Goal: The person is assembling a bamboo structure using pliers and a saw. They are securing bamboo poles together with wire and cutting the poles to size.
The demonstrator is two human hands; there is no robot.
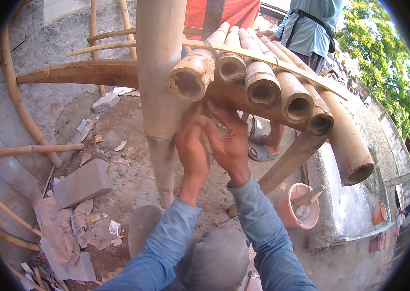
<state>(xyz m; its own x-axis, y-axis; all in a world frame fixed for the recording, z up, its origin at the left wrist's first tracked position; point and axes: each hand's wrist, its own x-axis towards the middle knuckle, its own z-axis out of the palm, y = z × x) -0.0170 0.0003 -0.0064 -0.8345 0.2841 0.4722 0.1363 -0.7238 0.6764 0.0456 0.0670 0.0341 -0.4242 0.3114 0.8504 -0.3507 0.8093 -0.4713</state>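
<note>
Two hands worked beneath five hollow tan bamboo poles (263, 87) lying across a curved brown beam (88, 72): my left hand (192, 150) and right hand (229, 143), fingers apart, pressed the underside beside a thick upright bamboo post (159, 72). Best done with steady, even pressure.

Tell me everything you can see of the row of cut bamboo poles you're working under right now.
The row of bamboo poles is six thick tan culms laid side by side, running back toward another person. Their sawn ends face the camera, hollow with dark cores and rough, frayed rims. A thin bamboo strip lies across their tops. They rest on a sloping crosspiece beside the upright bamboo post. The left hand and right hand reach up beneath the leftmost ends, fingers at their underside.
</note>
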